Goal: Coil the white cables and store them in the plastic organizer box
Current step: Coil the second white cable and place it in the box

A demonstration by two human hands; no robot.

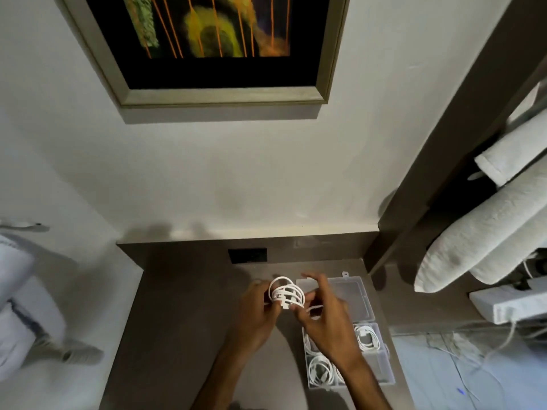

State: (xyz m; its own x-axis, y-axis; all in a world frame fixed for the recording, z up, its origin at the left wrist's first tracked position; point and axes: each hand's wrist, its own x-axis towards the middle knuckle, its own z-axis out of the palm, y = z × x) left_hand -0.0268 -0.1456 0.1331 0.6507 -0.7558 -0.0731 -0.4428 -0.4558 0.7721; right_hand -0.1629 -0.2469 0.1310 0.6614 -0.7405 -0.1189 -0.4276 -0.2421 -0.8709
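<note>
1. Left hand (257, 309) is curled shut around the left side of a loosely coiled white cable (286, 292), held just above the brown bench (183, 315).
2. Right hand (325, 318) pinches the coil's right side between thumb and forefinger; the other fingers (310, 278) are spread upward.
3. A loose end of the cable trails right from the coil, under the right hand.
4. The clear plastic organizer box (384, 368) sits on the bench, right of the hands, with its lid (359, 294) folded open on the far side.
5. Coiled cables lie in the box: one in the far right compartment (367, 337), one in the near left (321, 369).
6. A framed picture (207, 45) hangs on the far wall.
</note>
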